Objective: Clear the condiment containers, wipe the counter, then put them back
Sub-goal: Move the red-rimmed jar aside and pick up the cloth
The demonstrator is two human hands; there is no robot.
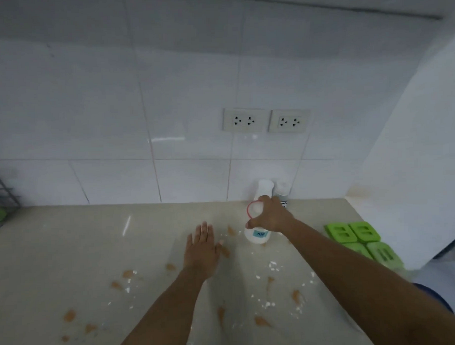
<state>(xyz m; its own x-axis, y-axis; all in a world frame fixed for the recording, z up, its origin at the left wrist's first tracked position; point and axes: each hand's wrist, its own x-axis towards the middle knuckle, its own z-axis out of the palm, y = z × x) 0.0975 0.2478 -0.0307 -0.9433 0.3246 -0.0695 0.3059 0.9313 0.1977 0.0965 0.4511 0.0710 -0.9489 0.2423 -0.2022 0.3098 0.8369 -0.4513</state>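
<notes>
A white condiment container (257,235) with a red-rimmed lid and a blue label stands on the beige counter (69,255), right of centre. My right hand (270,216) grips it from above around the lid. Behind it against the tiled wall stand two more white containers, one (265,187) on the left and one (282,189) on the right, partly hidden by my hand. My left hand (202,248) hovers flat over the counter just left of the labelled container, fingers spread, holding nothing. Brown smears (128,274) and white crumbs (272,265) dot the counter.
Green sponges or pads (363,241) lie in a group at the counter's right edge. A dark wire rack (0,198) with something green in it sits at the far left. Two wall sockets (266,120) are above the containers. A white wall closes the right side.
</notes>
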